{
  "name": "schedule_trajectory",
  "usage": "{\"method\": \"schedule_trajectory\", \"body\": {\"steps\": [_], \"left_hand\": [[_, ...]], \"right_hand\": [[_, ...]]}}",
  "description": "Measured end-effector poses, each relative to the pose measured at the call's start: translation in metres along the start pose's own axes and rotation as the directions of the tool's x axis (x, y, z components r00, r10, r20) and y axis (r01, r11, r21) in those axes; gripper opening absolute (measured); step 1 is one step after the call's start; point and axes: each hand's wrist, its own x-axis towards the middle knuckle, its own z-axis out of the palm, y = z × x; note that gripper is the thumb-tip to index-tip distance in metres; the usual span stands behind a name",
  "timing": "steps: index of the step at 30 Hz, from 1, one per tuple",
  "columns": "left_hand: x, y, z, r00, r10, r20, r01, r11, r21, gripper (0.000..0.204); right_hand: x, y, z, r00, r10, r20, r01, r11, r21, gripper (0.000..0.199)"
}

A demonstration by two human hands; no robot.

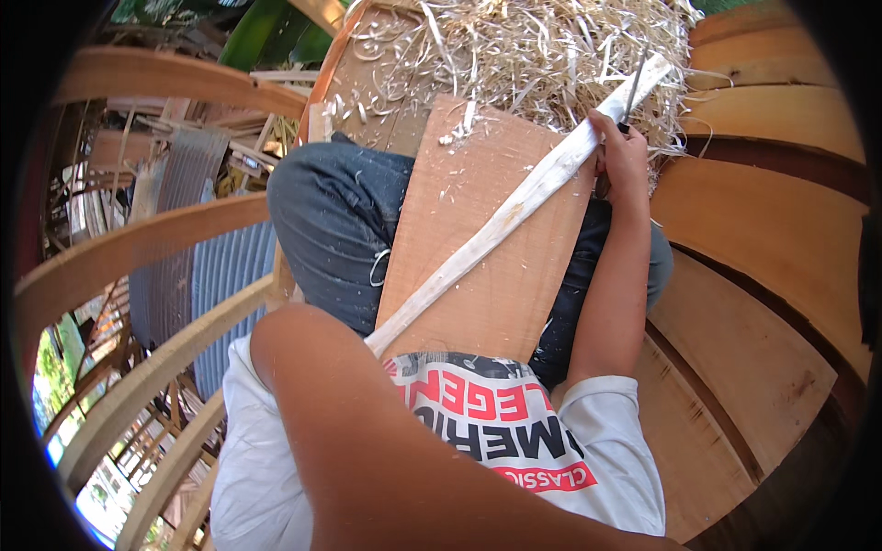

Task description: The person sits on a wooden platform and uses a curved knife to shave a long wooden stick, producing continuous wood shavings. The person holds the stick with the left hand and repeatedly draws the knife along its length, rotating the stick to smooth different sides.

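My right hand (625,156) is closed around the dark handle of a knife (634,90), its thin blade pointing away from me across the strip's far end. Its fingertips also touch the edge of a long pale wooden strip (519,204). The strip lies diagonally over a flat brown wooden board (469,184), from my waist at near left to the far right. That board rests on my lap between my bent legs. My left forearm (367,422) is raised and folded across my chest; the left hand is out of view.
A heap of curly wood shavings (551,46) covers the wooden floor (386,119) beyond the board. Wide brown planks (763,230) stand at the right. Wooden rails (165,349) run along the left, with corrugated sheets (230,285) and scrap wood beyond them.
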Motion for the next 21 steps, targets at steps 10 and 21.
{"method": "schedule_trajectory", "body": {"steps": [10,21], "left_hand": [[0.027,0.019,-0.048,0.846,0.533,-0.015,-0.501,0.785,-0.365,0.034],[-0.038,-0.149,-0.239,0.659,-0.474,-0.584,0.743,0.528,0.411,0.026]], "right_hand": [[0.005,-0.013,0.006,0.997,-0.07,0.037,0.069,0.997,0.036,0.042],[0.007,-0.018,-0.001,0.994,-0.109,-0.001,0.109,0.993,0.037,0.035]]}}
